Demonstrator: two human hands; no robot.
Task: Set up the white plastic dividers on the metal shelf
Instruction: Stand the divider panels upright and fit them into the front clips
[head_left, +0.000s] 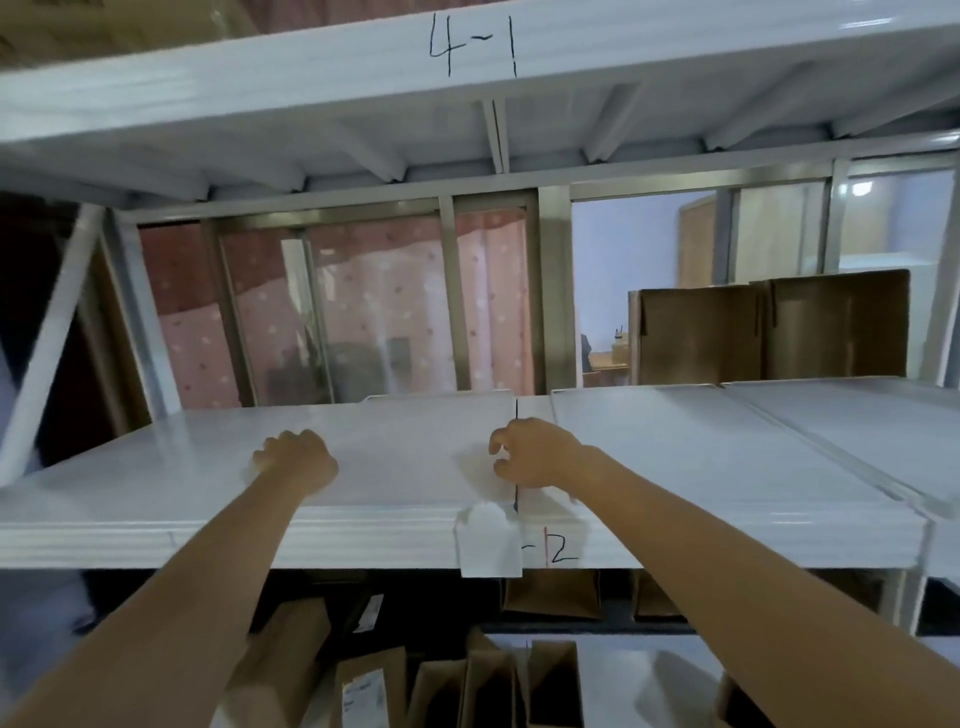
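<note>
Forearms reach from below frame onto the metal shelf (156, 483). Left hand (298, 457) presses down in a clenched grip, holding nothing visible. Right hand (537, 452) pinches a thin upright divider (516, 415), seen edge-on mid-shelf. Step looks like seating it; next, align it with the white clip (488, 540) on the front lip. Writing: "4-1" above, "-2" beside clip.

Both bare hands are resting on a flat white plastic divider sheet (415, 447) lying on the white metal shelf (727, 540): the left hand (298, 460) curled at its left part, the right hand (535, 452) loosely curled beside a black marker line (516, 415).
</note>
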